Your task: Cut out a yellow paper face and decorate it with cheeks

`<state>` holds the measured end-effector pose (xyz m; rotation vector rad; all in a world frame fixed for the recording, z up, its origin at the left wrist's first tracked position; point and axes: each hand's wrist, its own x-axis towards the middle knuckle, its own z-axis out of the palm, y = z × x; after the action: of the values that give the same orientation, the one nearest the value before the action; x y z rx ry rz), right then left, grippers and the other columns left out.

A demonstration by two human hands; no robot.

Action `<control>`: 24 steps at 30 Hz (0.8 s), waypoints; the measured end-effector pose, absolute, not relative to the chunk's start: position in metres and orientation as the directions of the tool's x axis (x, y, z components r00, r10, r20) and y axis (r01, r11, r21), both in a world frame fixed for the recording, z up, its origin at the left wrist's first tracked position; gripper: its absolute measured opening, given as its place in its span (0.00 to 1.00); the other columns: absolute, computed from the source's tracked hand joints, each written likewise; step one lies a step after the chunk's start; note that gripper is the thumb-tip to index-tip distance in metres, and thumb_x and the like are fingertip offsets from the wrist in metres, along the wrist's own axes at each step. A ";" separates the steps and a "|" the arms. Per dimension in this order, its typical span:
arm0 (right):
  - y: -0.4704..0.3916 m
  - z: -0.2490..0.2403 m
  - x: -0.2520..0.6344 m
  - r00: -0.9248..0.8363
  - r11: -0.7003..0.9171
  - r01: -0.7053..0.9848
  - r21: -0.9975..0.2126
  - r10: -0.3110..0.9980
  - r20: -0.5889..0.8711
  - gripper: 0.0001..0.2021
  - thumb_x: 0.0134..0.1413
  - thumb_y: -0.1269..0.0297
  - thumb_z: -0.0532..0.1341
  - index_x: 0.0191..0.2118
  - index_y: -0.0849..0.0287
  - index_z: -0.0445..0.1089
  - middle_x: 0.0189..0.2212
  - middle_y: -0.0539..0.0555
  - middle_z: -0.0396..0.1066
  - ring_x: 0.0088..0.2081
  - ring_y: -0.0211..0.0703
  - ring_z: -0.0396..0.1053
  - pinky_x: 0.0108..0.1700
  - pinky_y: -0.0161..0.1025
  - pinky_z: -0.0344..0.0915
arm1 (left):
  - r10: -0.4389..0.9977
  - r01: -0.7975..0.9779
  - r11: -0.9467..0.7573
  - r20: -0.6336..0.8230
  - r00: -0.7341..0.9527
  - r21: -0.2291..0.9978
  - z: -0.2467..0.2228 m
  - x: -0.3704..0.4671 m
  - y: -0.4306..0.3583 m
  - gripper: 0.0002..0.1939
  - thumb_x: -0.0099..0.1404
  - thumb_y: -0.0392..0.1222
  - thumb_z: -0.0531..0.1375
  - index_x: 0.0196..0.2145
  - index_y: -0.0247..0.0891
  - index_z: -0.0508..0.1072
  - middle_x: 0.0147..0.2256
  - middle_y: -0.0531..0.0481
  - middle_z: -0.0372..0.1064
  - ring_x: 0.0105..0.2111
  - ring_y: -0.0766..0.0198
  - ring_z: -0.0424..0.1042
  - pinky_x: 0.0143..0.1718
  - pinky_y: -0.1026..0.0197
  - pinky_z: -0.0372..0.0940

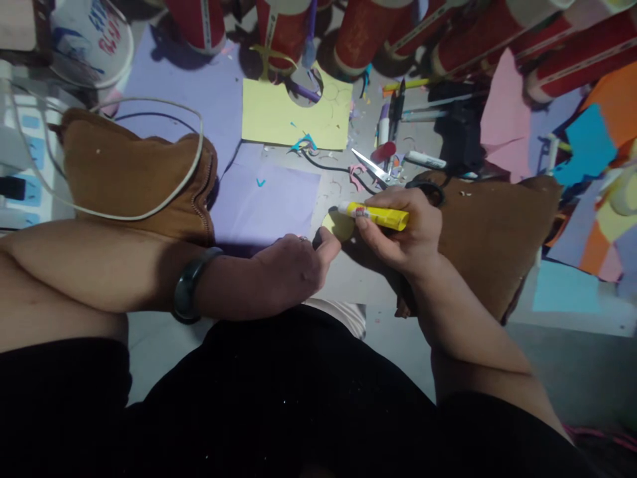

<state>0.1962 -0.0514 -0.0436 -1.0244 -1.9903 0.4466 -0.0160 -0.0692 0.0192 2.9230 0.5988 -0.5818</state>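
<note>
A yellow glue tube (pixel 381 216) is held in my right hand (pixel 411 229), its white tip pointing left over a small round yellow paper piece (pixel 338 226). My left hand (pixel 298 269) has its thumb and finger closed at the left edge of that round piece. Just left of the hands lies a purple sheet (pixel 271 199) with a small blue mark on it. Above it sits a yellow sheet (pixel 288 119) with a round hole cut in it. Silver scissors (pixel 373 166) lie partly open above my right hand.
Brown cushions (pixel 134 172) (pixel 497 232) lie under both arms, the left one crossed by a white cable. Red cups (pixel 279 30) line the far side. Markers (pixel 423 159), paper scraps and coloured sheets (pixel 592 146) spread to the right. A white bucket (pixel 92 43) stands far left.
</note>
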 end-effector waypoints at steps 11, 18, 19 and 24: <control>-0.053 -0.042 0.195 -0.418 0.607 0.518 -0.603 0.795 0.440 0.10 0.57 0.65 0.65 0.44 0.51 0.69 0.33 0.53 0.76 0.32 0.44 0.75 0.31 0.43 0.73 | 0.367 0.390 -0.921 -0.383 0.848 -0.021 0.020 -0.016 -0.071 0.29 0.64 0.20 0.42 0.59 0.22 0.69 0.61 0.26 0.63 0.32 0.61 0.78 0.24 0.60 0.62; -0.054 -0.039 0.194 -0.522 0.637 0.470 -0.611 0.759 0.389 0.08 0.56 0.65 0.66 0.41 0.52 0.69 0.31 0.51 0.76 0.28 0.41 0.74 0.27 0.39 0.71 | 0.357 0.364 -0.930 -0.370 0.858 -0.053 0.018 -0.017 -0.071 0.30 0.63 0.19 0.42 0.59 0.19 0.68 0.60 0.24 0.64 0.31 0.60 0.78 0.24 0.59 0.61; -0.053 -0.038 0.194 -0.529 0.644 0.482 -0.594 0.754 0.389 0.08 0.56 0.65 0.66 0.41 0.52 0.69 0.31 0.51 0.76 0.28 0.41 0.74 0.27 0.39 0.70 | 0.360 0.367 -0.929 -0.362 0.860 -0.051 0.018 -0.017 -0.071 0.30 0.63 0.19 0.43 0.59 0.19 0.68 0.60 0.24 0.64 0.32 0.60 0.78 0.24 0.59 0.61; -0.050 -0.039 0.198 -0.287 0.608 0.546 -0.577 0.782 0.553 0.11 0.53 0.67 0.67 0.42 0.52 0.67 0.30 0.52 0.74 0.29 0.42 0.72 0.29 0.41 0.71 | 0.377 0.392 -0.919 -0.374 0.847 -0.037 0.020 -0.016 -0.071 0.28 0.63 0.19 0.46 0.57 0.22 0.71 0.60 0.26 0.64 0.31 0.62 0.78 0.23 0.60 0.62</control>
<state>0.1983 -0.0500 -0.0386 -1.0516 -1.9764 0.3484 -0.0165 -0.0709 0.0200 2.9802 0.6203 -0.5913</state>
